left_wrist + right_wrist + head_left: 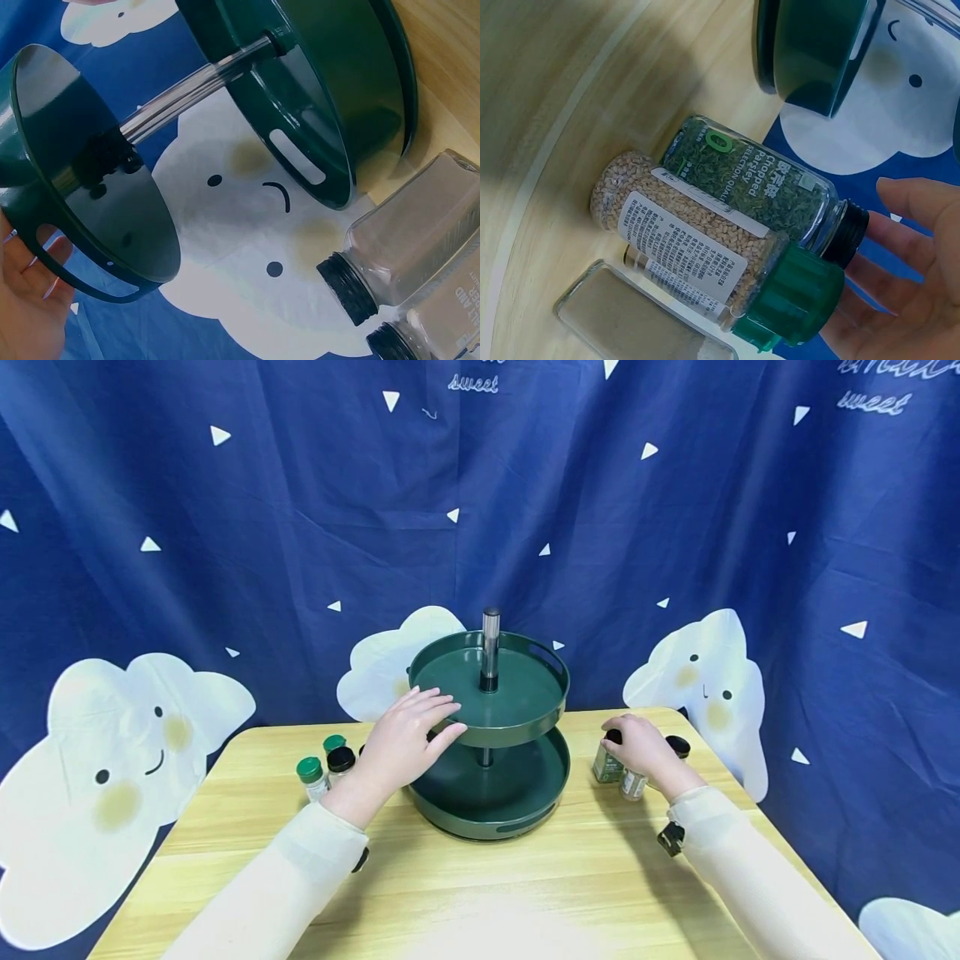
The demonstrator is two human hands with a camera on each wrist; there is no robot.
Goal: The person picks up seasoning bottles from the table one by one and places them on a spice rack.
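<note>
A dark green two-tier round tray (487, 735) with a metal post stands on the table. Beside the upper tier's near left rim is my left hand (408, 739), its fingers stretched out; in the left wrist view, fingers (37, 296) lie close behind the tier's handle slot. My right hand (645, 747) is over the jars at the right. There, in the right wrist view, its thumb and fingers spread around the black cap of a chopped parsley jar (742, 180), the thumb apart from it. A green-capped jar of pale grains (682, 225) stands alongside.
At the left are green-capped jars (311, 777) and a black-capped jar (341, 762), partly hidden by my left arm. A clear jar of greyish powder (630, 315) stands near the grain jar. A dark blue curtain (487, 485) with cloud prints hangs behind the table.
</note>
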